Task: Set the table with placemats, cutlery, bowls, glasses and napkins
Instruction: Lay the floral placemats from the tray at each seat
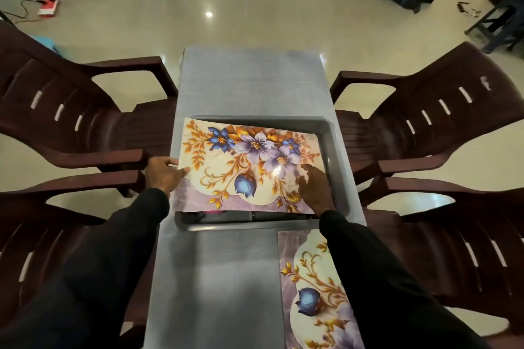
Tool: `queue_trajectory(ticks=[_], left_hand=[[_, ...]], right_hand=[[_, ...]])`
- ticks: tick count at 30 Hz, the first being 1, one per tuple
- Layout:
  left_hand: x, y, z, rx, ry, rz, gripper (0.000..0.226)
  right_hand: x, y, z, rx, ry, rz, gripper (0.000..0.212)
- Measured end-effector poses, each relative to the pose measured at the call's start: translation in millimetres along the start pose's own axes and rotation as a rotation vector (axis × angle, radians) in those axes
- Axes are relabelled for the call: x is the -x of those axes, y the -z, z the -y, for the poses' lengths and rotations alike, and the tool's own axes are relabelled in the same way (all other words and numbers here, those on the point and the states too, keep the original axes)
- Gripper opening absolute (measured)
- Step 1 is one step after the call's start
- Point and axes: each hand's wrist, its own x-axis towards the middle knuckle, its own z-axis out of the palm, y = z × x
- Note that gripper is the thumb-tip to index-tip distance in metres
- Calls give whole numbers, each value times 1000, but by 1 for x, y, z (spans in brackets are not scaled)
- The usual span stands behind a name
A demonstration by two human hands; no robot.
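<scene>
Fingers of the left hand pinch the left edge of a floral placemat. The right hand bends onto its right side, grip unclear, and the mat hangs over the metal tray on the bench. With a second placemat laid near right, the next move is probably to lay this one flat at another seat; no writing is legible.

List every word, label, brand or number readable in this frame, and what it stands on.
No text can be read in this frame.
Held placemat and laid placemat: floral print only, no lettering.
Red object on the floor: any print is too small and blurred to read.
</scene>
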Motion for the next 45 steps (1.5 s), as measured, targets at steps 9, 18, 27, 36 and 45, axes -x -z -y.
queue_trajectory(ticks=[9, 18, 27, 36, 45], left_hand=[[4, 51, 37, 208, 91, 1, 21], [21, 88, 85, 290, 190, -41, 21], [84, 102, 109, 391, 207, -53, 29], [186, 109, 156, 395, 205, -44, 18], [290, 107, 220, 395, 240, -47, 22]], right_hand=[[-51, -16, -26, -141, -151, -59, 38], [-27, -8, 11, -381, -220, 14, 5], [21, 31, 18, -566, -152, 31, 8], [110, 42, -49, -553, -158, 76, 15], [216, 44, -102, -613, -148, 61, 14]])
